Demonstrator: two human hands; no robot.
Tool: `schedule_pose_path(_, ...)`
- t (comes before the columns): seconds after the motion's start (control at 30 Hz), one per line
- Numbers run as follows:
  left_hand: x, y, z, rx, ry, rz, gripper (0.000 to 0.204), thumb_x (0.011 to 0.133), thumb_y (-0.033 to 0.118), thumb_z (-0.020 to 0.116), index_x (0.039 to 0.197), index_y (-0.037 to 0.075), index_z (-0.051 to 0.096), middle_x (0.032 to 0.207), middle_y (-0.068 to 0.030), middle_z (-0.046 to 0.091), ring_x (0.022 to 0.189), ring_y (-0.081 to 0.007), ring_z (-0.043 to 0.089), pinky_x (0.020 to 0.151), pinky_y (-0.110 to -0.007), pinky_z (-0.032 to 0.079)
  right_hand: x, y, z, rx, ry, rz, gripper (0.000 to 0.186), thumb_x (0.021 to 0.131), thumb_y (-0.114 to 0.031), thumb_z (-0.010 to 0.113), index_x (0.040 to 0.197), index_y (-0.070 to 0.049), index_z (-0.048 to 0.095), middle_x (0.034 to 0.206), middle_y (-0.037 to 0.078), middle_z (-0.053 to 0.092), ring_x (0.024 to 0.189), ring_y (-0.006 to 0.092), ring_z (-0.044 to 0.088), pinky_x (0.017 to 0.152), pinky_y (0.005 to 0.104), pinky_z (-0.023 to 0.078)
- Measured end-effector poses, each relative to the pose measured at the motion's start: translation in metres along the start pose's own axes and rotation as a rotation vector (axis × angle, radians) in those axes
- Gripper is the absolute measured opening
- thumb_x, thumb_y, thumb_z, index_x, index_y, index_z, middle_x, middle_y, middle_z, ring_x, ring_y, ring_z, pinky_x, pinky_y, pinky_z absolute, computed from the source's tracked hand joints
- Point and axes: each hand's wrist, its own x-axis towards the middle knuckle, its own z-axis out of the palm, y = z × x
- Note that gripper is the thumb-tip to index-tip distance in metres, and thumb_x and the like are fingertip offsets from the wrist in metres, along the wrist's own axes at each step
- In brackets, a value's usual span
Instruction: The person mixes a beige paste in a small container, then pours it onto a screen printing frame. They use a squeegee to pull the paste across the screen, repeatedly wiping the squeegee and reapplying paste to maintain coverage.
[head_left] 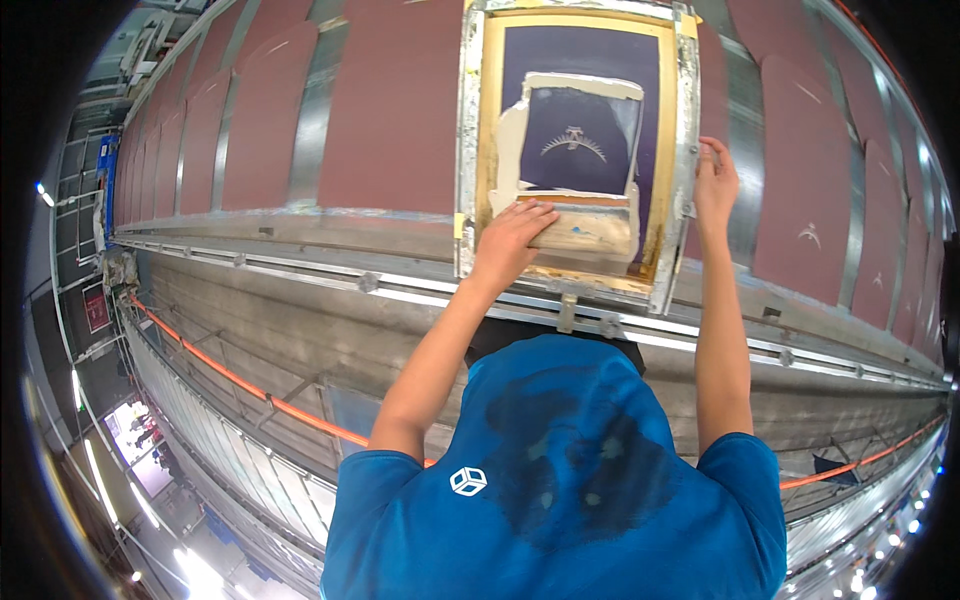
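Observation:
A screen-printing frame (pixel 677 130) with a pale metal and yellowish border lies across the long table in front of me. Its mesh is dark purple, with a pale curved, spiky design (pixel 574 147) in the middle and cream-coloured ink (pixel 512 140) smeared around that. Near the frame's close end a squeegee (pixel 590 236) lies crosswise on the mesh. My left hand (pixel 515 240) is closed over the squeegee's left end, its fingers pointing right. Along the frame's right outer edge, my right hand (pixel 716 188) has curled fingers closed at the rim; the exact grip is partly hidden.
Reddish-brown panels (pixel 390 110) line the table on both sides, with shiny metal strips between them. Some panels on the right (pixel 810 215) carry a small pale print. A metal rail (pixel 400 286) runs along the table's near edge. Behind me stretches an orange tube (pixel 250 383).

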Motion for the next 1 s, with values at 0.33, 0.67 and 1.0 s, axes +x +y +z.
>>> schedule_pose_path(0.33, -0.076, -0.171, -0.171, 0.137, -0.084, -0.093, 0.065, 0.065, -0.008, 0.072, 0.127, 0.011, 0.067, 0.133, -0.0068, 0.065, 0.128, -0.0291, 0.058, 0.108, -0.039, 0.048, -0.102, -0.044, 0.242, 0.030, -0.006, 0.056, 0.024, 0.102, -0.028, 0.060, 0.114, -0.009, 0.069, 0.065, -0.004, 0.045, 0.061, 0.0073, 0.041, 0.057, 0.0274, 0.037)
schedule_pose_path(0.67, -0.102, -0.223, -0.201, 0.194, -0.086, -0.044, 0.068, 0.064, -0.009, 0.070, 0.127, 0.013, 0.068, 0.133, -0.0049, 0.066, 0.129, -0.0286, 0.058, 0.108, -0.041, 0.047, -0.120, -0.042, 0.297, -0.130, 0.014, 0.045, 0.025, 0.102, -0.029, 0.057, 0.116, -0.010, 0.068, 0.062, 0.005, 0.045, 0.059, 0.0152, 0.042, 0.062, 0.0352, 0.040)
schedule_pose_path(1.0, -0.133, -0.231, -0.205, 0.138, -0.137, 0.025, 0.067, 0.065, -0.010, 0.067, 0.128, 0.013, 0.068, 0.135, -0.0047, 0.065, 0.130, -0.0295, 0.057, 0.111, -0.046, 0.045, -0.117, -0.036, 0.300, -0.244, 0.009, 0.066, 0.024, 0.102, -0.027, 0.056, 0.116, -0.013, 0.068, 0.060, 0.007, 0.045, 0.059, 0.0184, 0.044, 0.065, 0.0373, 0.042)
